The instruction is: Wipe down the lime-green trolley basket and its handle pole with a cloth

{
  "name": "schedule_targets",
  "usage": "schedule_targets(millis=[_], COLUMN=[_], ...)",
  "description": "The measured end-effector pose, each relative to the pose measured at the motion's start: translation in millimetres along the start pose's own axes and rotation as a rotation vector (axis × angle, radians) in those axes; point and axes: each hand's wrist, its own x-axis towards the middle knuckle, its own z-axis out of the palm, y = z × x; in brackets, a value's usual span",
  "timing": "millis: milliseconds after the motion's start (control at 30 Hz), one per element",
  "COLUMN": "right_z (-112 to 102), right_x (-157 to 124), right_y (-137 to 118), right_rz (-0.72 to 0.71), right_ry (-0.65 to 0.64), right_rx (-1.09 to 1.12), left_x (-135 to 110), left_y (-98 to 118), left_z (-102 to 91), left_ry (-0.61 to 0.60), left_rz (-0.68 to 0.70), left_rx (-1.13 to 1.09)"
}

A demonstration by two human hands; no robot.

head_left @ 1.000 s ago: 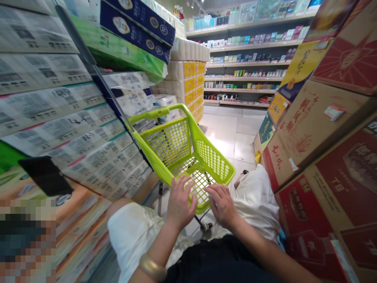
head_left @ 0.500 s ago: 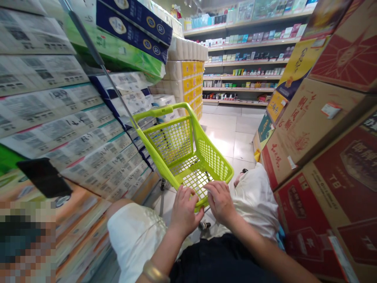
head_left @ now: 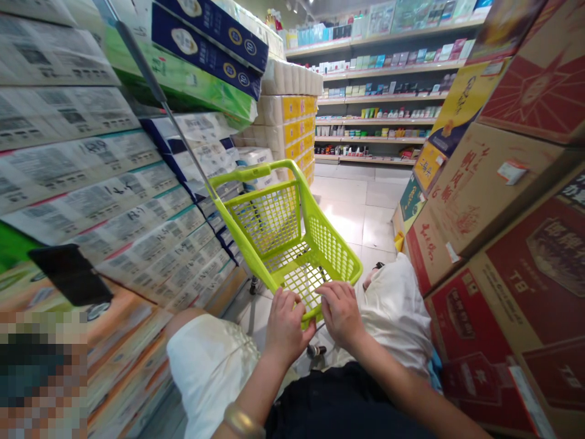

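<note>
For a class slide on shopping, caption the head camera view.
Left hand and right hand hold a lime-green shopping cart between stacked toilet-paper packs and cardboard cartons.

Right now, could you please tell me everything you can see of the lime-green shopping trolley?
The lime-green shopping trolley has a plastic-looking basket with grid-mesh walls and floor, a raised rounded bar along its far rim, and a black castor beneath it, above pale floor tiles. It stands in an aisle between stacked tissue packs and cardboard cartons. The person's left hand and right hand rest on its near rim.
</note>
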Motion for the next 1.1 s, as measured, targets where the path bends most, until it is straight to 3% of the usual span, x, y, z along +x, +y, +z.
schedule_targets(millis=[100, 167, 367, 467, 600, 700, 867, 967, 1100], right_z=[4.5, 3.0, -6.8, -2.6, 4.2, 0.8, -7.2, -2.0, 6.1], right_x=[-3.7, -3.3, 3.4, 0.9, -3.7, -2.5, 2.4, 0.9, -2.7], right_y=[-13.9, -8.6, 22.5, 7.0, -15.3, -3.4, 24.6, 9.6, -15.6], right_rz=[-0.087, -0.118, 0.007, 0.021, -0.094, -0.107, 0.039, 0.054, -0.064], right_ry=[-0.071, -0.078, 0.055, 0.034, -0.057, -0.053, 0.037, 0.029, -0.066], right_rx=[0.050, 0.053, -0.034, -0.004, 0.062, 0.041, -0.030, -0.023, 0.044], left_x=[-1.6, -3.2, -3.8, -3.1, -4.6, -5.7, -4.9, -5.1, -6.0], left_y=[-2.1, -3.3, -2.0, -2.0, -4.7, -5.9, -4.2, -3.7, -4.6], left_z=[0.4, -0.5, -1.5, -0.5, -1.3, -3.2, -3.3, -2.0, -2.6], left_ry=[0.007, 0.006, 0.006, 0.015, 0.025, 0.014, 0.000, 0.004, 0.014], left_rz=[0.011, 0.015, 0.004, -0.001, 0.008, 0.010, -0.004, -0.012, 0.000], left_rx=[0.003, 0.006, 0.003, -0.006, -0.001, 0.003, -0.014, -0.017, -0.009])
